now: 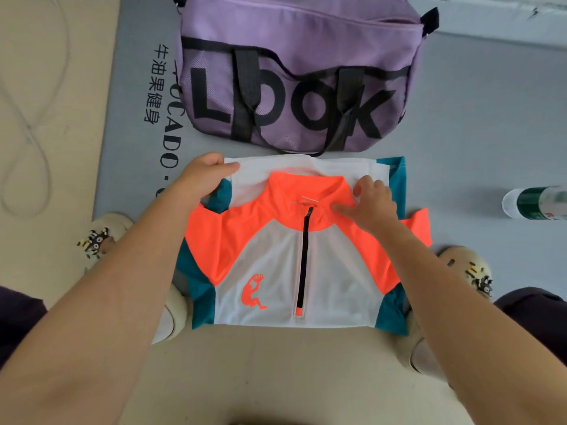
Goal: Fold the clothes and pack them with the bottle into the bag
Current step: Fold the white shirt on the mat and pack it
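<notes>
the purple fabric duffel bag with black straps [294, 72] lies in the upper middle of the frame, and on its mesh side big black letters read "look". its long axis runs left to right. under it is the grey foam mat [475, 133], and near the mat's left edge there is black print: the chinese characters "牛油果健身" and beside them latin letters that end in "cado"; the start is covered by the bag.

the folded white, neon orange and teal sports jersey of thin mesh cloth [291, 265] lies flat in the middle of the frame, just below the bag. its orange collar points to the bag, and the short black zipper runs from the collar down toward the bottom of the frame. a small orange figure logo is printed left of the zipper; no letters can be read there.

the left hand [202, 176] grips the upper left corner of the white folded part, with the thumb on top. the right hand [371, 200] pinches the orange collar with curled fingers.

the clear plastic bottle with a green and white label [537, 202] lies on its side at the right edge, well apart from the jersey, with its long axis left to right. the label's writing is too blurred to read.
</notes>
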